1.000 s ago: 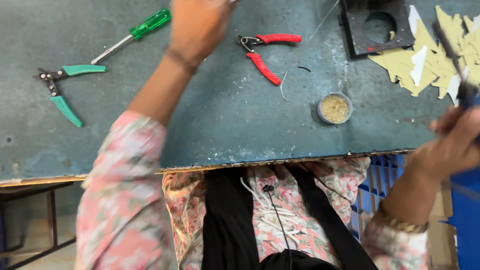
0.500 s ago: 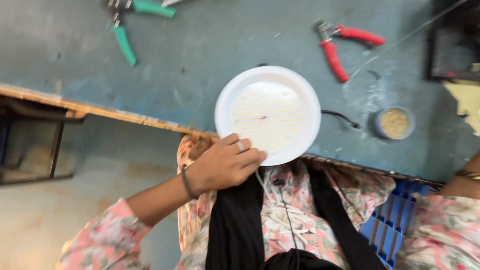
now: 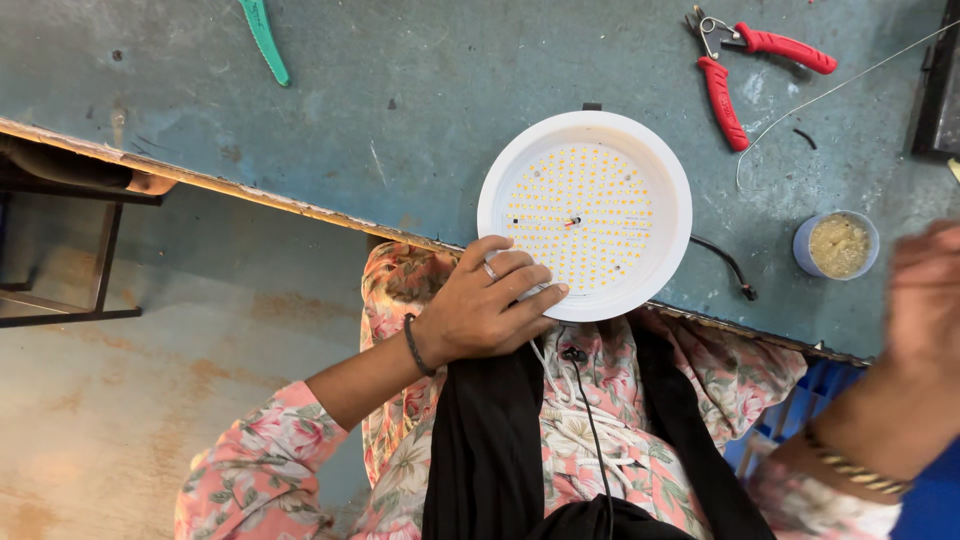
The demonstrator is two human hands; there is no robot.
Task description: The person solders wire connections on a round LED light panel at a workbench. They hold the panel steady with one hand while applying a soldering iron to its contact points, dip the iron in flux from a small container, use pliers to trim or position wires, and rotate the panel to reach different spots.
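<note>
My left hand (image 3: 488, 305) grips the near rim of a round white LED panel light (image 3: 585, 212), whose face holds several small yellow diodes. The light rests at the near edge of the blue-green worktable (image 3: 420, 110), partly overhanging my lap. My right hand (image 3: 925, 300) is blurred at the right edge, raised near a small round tin of yellowish paste (image 3: 836, 244); whether it holds anything is unclear. A thin black wire (image 3: 725, 262) runs out from under the light.
Red-handled pliers (image 3: 745, 65) lie at the back right, with a thin grey wire (image 3: 835, 95) beside them. A green tool handle (image 3: 265, 40) lies at the back left. A dark box (image 3: 940, 90) stands at the right edge. Bare floor shows left.
My left hand pulled the white light from the table's middle to the near edge. The view swung left and closer. My right hand rose into view at the right.
</note>
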